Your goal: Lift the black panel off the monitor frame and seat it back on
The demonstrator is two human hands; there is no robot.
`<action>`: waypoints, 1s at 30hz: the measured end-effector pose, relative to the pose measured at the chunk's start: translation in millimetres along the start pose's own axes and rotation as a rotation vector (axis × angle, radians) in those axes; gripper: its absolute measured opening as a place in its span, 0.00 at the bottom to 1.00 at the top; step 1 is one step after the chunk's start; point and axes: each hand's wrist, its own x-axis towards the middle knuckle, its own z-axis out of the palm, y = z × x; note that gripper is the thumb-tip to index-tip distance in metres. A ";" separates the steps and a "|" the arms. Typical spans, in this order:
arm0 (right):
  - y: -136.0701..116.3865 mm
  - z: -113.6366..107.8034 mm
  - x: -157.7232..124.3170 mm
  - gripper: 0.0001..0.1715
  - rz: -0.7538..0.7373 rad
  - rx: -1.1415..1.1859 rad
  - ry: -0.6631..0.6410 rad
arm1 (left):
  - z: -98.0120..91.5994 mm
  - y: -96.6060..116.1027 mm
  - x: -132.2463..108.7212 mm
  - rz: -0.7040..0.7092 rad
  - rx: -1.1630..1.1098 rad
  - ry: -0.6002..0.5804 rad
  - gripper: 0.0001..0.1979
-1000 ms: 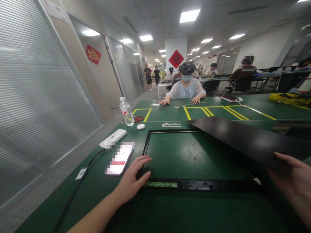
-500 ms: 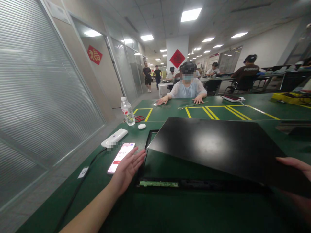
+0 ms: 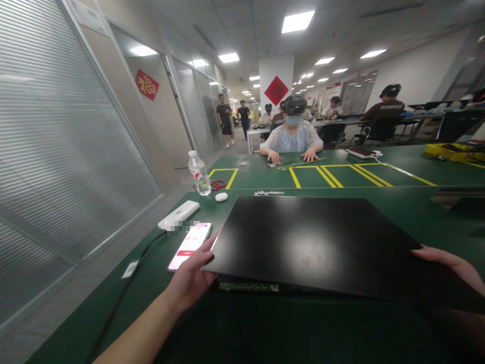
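Observation:
A large black flat panel, like a display screen (image 3: 303,242), lies between my two hands, just above the green table (image 3: 265,333). My left hand (image 3: 197,270) grips its left edge, thumb on top and fingers underneath. On the right, my right hand (image 3: 450,265) holds the opposite edge, its thumb on the glossy top and its fingers hidden below. Beneath the near edge shows part of a dark frame with a green circuit strip (image 3: 248,287). The panel covers the rest of that frame.
Left of the panel lie a lit phone (image 3: 190,245), a white power bank (image 3: 179,215) with a black cable, a small white case (image 3: 221,196), red scissors (image 3: 217,185) and a water bottle (image 3: 199,173). Across the table sits a masked person (image 3: 291,136), hands on thin strips.
The panel has come down and left over the frame, and my left hand has gone from open beside it to gripping its edge. The person opposite has moved one hand inward.

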 end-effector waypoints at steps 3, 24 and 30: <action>-5.8 2.3 -1.2 0.18 0.135 -0.031 0.041 | -2.6 -1.5 0.6 0.030 0.056 0.002 0.42; -12.5 19.5 -15.9 0.49 -0.084 -0.071 -0.284 | 7.6 11.7 1.4 0.238 -0.127 0.389 0.24; -1.0 20.5 -5.7 0.44 -0.199 -0.225 -0.255 | 13.4 9.0 2.6 0.225 -0.099 0.345 0.21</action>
